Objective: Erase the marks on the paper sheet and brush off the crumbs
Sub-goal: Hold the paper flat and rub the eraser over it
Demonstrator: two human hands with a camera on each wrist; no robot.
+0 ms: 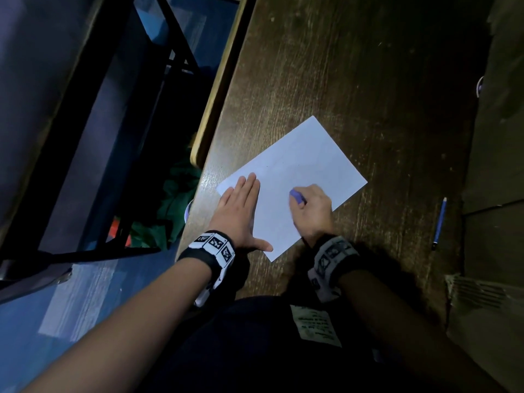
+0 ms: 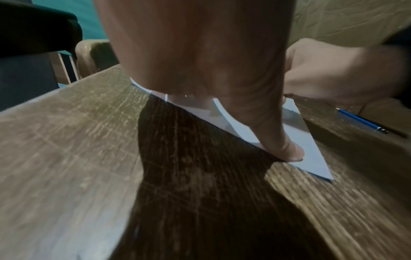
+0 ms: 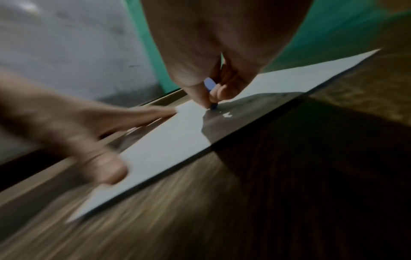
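Note:
A white paper sheet (image 1: 297, 177) lies at an angle on the dark wooden table (image 1: 354, 66). My left hand (image 1: 241, 205) lies flat with straight fingers on the sheet's near left corner, thumb spread along the near edge (image 2: 286, 149). My right hand (image 1: 312, 208) pinches a small blue eraser (image 1: 297, 195) and presses its tip onto the middle of the sheet (image 3: 155, 149). In the right wrist view the eraser (image 3: 210, 84) sits between thumb and fingers, tip down on the paper. Marks on the sheet are too faint to make out.
A blue pencil (image 1: 439, 222) lies on the table to the right of the sheet, also the pencil (image 2: 360, 121) in the left wrist view. The table's left edge (image 1: 215, 89) drops to a blue floor with a dark chair frame (image 1: 113, 137). Cardboard (image 1: 499, 137) borders the right side.

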